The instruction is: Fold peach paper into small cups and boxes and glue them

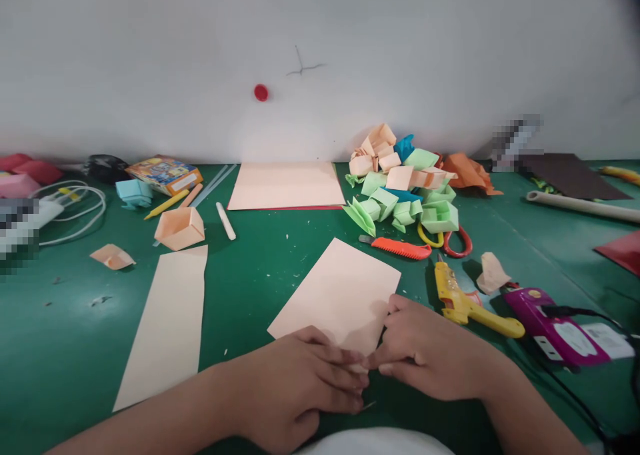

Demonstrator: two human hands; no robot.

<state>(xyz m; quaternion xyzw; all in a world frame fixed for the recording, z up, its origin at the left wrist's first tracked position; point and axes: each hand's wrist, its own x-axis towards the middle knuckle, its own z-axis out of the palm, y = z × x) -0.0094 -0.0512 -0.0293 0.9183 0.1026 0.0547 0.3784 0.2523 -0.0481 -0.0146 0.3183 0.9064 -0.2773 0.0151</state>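
White wall behind, green tabletop below. On my feed the peach sheet sits at 1 o'clock from the left hand, 10 o'clock from the right hand. Both touch its near end. Left: flattish, fingers together. Right: curled at the edge; can't tell if it's pinching. Sheet's long axis looks like 7-to-1, one corner pointing at 12; near end's partly hidden.

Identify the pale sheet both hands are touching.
The slanted sheet in the middle: left hand and right hand both touch its near end. No hand is on the long strip or the back sheet.
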